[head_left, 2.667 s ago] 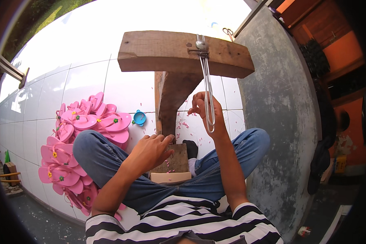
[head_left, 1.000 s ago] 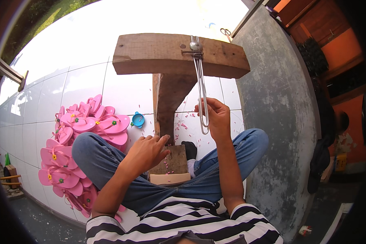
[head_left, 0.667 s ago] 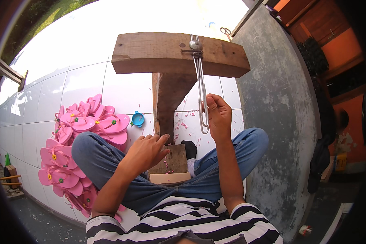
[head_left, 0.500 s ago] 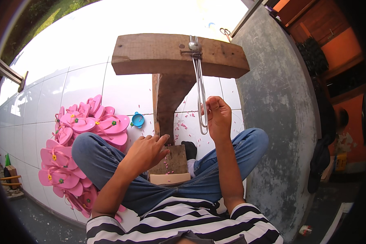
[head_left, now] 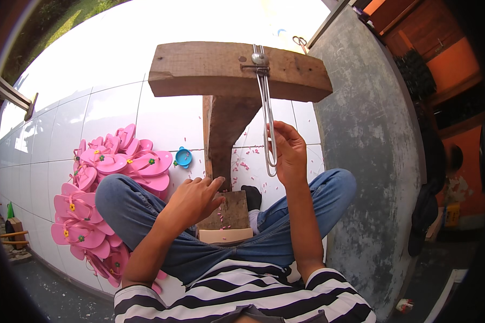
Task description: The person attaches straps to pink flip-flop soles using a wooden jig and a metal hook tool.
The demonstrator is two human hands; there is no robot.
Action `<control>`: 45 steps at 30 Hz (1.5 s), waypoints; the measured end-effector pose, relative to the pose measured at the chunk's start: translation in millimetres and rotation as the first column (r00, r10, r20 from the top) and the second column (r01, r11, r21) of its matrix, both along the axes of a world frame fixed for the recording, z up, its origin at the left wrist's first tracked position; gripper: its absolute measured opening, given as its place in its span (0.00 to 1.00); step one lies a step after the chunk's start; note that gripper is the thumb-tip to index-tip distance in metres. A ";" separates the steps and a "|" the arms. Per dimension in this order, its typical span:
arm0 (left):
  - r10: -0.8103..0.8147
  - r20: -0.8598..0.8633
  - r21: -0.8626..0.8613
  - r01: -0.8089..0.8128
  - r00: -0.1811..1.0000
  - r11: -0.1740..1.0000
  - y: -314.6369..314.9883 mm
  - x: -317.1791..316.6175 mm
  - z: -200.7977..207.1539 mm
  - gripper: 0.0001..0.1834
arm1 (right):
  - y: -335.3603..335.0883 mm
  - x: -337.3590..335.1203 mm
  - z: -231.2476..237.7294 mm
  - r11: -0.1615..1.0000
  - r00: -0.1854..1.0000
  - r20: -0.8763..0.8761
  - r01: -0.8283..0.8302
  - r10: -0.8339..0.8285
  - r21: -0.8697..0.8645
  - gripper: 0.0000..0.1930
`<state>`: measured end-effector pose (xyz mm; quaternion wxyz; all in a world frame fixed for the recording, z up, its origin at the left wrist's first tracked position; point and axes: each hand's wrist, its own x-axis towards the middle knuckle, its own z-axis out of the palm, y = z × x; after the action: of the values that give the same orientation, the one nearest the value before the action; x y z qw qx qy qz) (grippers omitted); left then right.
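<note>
My right hand (head_left: 291, 153) is raised at the lower part of a long metal wire loop (head_left: 268, 116), its fingers curled and their tips at the wire. The loop hangs from a bolt and a bent nail on a thick wooden crossbeam (head_left: 199, 70). My left hand (head_left: 193, 198) holds nothing. Its fingers are loosely bent and apart, over the left side of a wooden base block (head_left: 226, 207), beside the foot of the slanting wooden post (head_left: 223, 134). Small pink scraps lie on the block and around the post.
Pink flip-flops (head_left: 86, 215) with small flower trims are heaped left of my knee. Near them a small blue dish (head_left: 183, 157) sits on the white tiled floor (head_left: 113, 118). A grey concrete ledge (head_left: 355, 134) runs along my right, with scissors (head_left: 300, 42) near its far end.
The fingers of my right hand have shifted slightly upward along the wire loop. My left hand stays in place. The view has tilted a little.
</note>
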<state>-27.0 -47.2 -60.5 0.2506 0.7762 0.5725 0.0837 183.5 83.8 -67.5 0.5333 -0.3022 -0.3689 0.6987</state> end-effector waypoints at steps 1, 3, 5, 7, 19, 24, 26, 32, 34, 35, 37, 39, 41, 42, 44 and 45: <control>-0.001 0.005 0.024 0.001 1.000 1.000 0.1 0.2 0.5 0.23 | -0.3 -0.4 0.5 1.000 1.000 0.018 -0.009 0.009 0.015 0.12; -0.004 0.015 0.072 0.003 1.000 0.997 1.4 1.4 3.4 0.21 | -0.6 -1.2 1.3 0.999 0.998 0.055 -0.029 0.026 0.045 0.12; 0.034 0.070 0.145 -0.044 0.997 0.988 7.4 6.2 14.0 0.18 | -1.9 -2.7 -0.2 0.997 0.984 0.174 -0.041 0.030 0.059 0.12; 0.097 0.212 0.232 -0.146 0.973 0.962 11.1 11.7 22.9 0.15 | -4.7 -5.6 -0.6 0.994 0.961 0.267 -0.092 0.072 0.064 0.12; 0.259 0.701 0.143 -0.487 0.664 0.861 14.1 12.6 25.2 0.10 | -34.4 -26.4 6.8 0.867 0.827 0.561 -0.261 -0.026 0.425 0.14; 0.310 0.739 0.035 -0.494 0.599 0.869 14.3 9.3 22.1 0.09 | -36.2 -28.9 -1.2 0.746 0.804 0.577 -0.298 -0.140 0.596 0.14; 0.324 0.736 0.019 -0.497 0.594 0.868 14.4 12.1 23.2 0.07 | -35.2 -25.4 -4.9 0.728 0.815 0.563 -0.302 -0.138 0.615 0.13; 0.273 0.736 0.085 -0.484 0.620 0.871 13.0 12.1 25.3 0.05 | -36.9 -26.7 1.9 0.770 0.793 0.607 -0.360 -0.045 0.527 0.13; 0.247 0.723 0.137 -0.484 0.646 0.864 13.2 13.3 25.5 0.06 | -37.9 -27.4 3.4 0.788 0.788 0.615 -0.361 -0.028 0.499 0.12; 0.243 0.717 0.157 -0.491 0.654 0.857 13.7 14.0 25.4 0.06 | -39.3 -28.4 4.2 0.799 0.791 0.611 -0.349 -0.030 0.491 0.12; 0.240 0.712 0.178 -0.501 0.660 0.847 14.2 15.3 26.2 0.08 | -40.1 -28.4 3.7 0.813 0.805 0.592 -0.331 -0.021 0.479 0.11; 0.241 0.715 0.182 -0.507 0.657 0.843 14.5 16.1 28.7 0.09 | -39.2 -26.2 1.2 0.821 0.827 0.563 -0.322 0.001 0.472 0.11; 0.214 0.694 0.222 -0.488 0.687 0.844 14.3 14.2 28.7 0.09 | -38.0 -25.2 0.9 0.836 0.835 0.549 -0.325 0.035 0.441 0.10; 0.201 0.684 0.242 -0.477 0.702 0.845 14.3 13.2 28.6 0.10 | -37.3 -24.7 0.8 0.843 0.839 0.542 -0.327 0.052 0.426 0.10; 0.175 0.685 0.268 -0.467 0.708 0.843 14.2 12.1 25.3 0.10 | -37.1 -23.3 1.4 0.845 0.828 0.558 -0.343 0.065 0.410 0.10; 0.162 0.685 0.281 -0.463 0.711 0.841 14.0 11.5 24.1 0.10 | -37.3 -22.7 1.8 0.846 0.822 0.565 -0.350 0.071 0.403 0.10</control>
<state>-15.5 -33.3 -36.5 0.2319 0.6245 0.5457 0.5084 160.8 46.5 -65.7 0.3855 -0.2935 -0.6979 0.5274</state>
